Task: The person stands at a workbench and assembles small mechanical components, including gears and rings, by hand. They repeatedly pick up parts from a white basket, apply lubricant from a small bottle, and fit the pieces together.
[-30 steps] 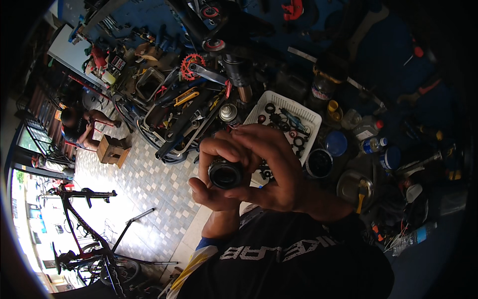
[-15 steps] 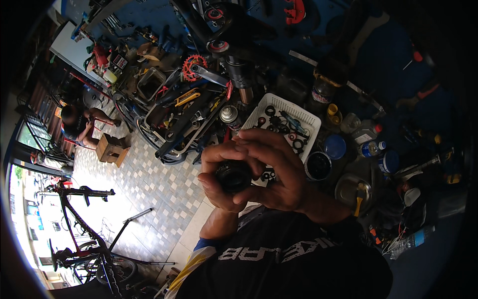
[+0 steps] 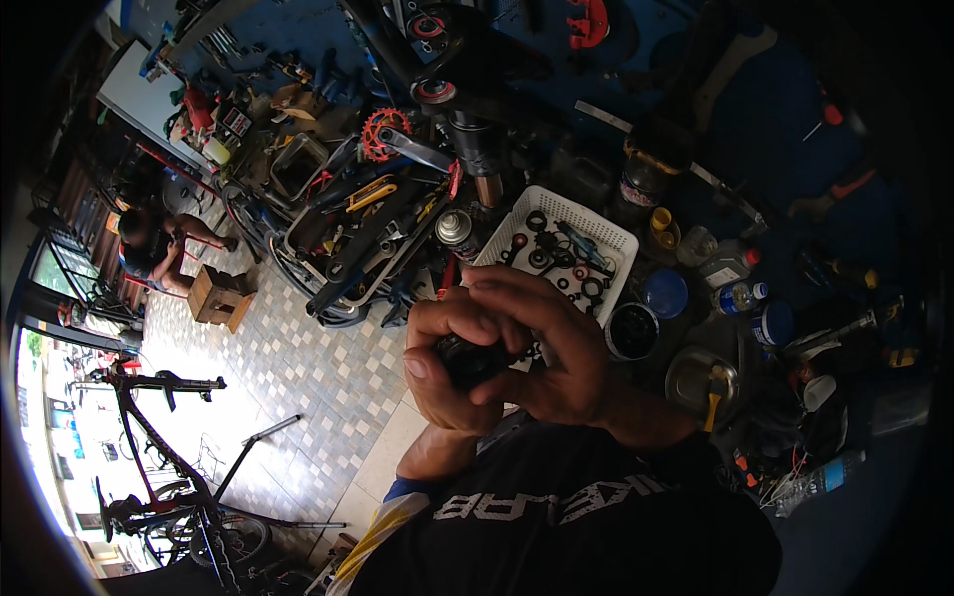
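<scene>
A small black round part point(image 3: 471, 366), ring-shaped in outline, sits between my two hands in front of my chest. My left hand point(image 3: 433, 385) curls around its left side, thumb and fingers closed on it. From the other side my right hand point(image 3: 564, 360) presses its fingertips and thumb to the part. The fingers hide much of it, so its exact kind is unclear. Just beyond my hands is a white perforated basket point(image 3: 608, 224) holding many small rings and bike parts; my right hand covers its near corner.
A spray can point(image 3: 455, 230) stands left of the basket. To the right are a blue lid point(image 3: 666, 293), an open tub point(image 3: 633, 331) and a metal bowl point(image 3: 686, 397) with a yellow-handled brush point(image 3: 715, 399). At far left, a person point(image 3: 149, 248) sits near a wooden box point(image 3: 220, 298).
My fingers have shifted around the black part, and it has tilted, showing less of its round opening. The left fingers have moved slightly right.
</scene>
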Demonstrator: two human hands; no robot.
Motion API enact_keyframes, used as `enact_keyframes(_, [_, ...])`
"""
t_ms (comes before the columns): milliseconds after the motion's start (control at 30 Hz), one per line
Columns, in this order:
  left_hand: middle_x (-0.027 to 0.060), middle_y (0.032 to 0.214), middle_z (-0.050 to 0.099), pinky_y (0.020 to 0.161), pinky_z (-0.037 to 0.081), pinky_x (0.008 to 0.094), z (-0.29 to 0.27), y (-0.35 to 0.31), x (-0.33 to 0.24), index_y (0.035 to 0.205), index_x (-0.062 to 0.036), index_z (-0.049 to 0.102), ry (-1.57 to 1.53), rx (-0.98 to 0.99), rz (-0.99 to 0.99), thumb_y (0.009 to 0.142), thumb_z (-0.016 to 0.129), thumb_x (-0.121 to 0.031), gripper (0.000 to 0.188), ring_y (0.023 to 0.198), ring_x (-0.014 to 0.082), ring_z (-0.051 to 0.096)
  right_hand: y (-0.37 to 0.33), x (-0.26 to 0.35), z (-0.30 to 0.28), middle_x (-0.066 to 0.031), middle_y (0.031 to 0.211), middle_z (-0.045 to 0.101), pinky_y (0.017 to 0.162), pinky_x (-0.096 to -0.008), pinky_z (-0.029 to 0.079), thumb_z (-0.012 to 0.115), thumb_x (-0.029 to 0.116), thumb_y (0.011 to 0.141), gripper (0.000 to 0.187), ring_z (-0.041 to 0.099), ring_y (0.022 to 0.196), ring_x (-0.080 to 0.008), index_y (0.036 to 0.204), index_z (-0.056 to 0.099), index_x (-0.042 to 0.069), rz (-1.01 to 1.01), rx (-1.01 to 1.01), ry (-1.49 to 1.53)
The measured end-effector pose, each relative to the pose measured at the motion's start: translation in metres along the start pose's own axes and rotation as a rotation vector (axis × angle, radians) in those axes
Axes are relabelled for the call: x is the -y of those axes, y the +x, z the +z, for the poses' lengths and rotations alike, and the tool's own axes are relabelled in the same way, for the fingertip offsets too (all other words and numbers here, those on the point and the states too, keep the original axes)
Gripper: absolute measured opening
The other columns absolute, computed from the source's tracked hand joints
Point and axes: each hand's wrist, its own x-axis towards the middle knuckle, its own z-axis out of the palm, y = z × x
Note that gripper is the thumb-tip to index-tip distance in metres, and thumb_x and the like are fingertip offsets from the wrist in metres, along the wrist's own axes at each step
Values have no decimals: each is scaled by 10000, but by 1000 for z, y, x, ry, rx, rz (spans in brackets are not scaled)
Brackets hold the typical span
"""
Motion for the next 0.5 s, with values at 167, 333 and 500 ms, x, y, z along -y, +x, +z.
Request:
enact_keyframes(167, [96,828,489,700,476,337,5,-4,0,984,-67,462,-36,-43,13,1057,332,-560,515,765,188,504,-2,6,2,-201,1446,506,1037,-410,495,813,289,831,748,543,1320,-336,1443,486,11,27,3,4])
enact_keyframes(333, [99,830,496,730,448,338,8,-3,0,989,-69,463,-44,-50,32,1057,344,-547,498,760,185,493,-1,8,2,-226,1465,478,1058,-423,485,796,256,852,752,519,1343,-364,1458,449,-23,3,5,-2])
enact_keyframes(500, [100,834,504,745,430,340,12,-2,-2,988,-68,464,-38,-32,44,1059,344,-516,469,759,179,492,-2,16,3,-260,1455,476,1063,-434,484,777,212,865,753,508,1350,-387,1464,415,-66,4,-2,-55])
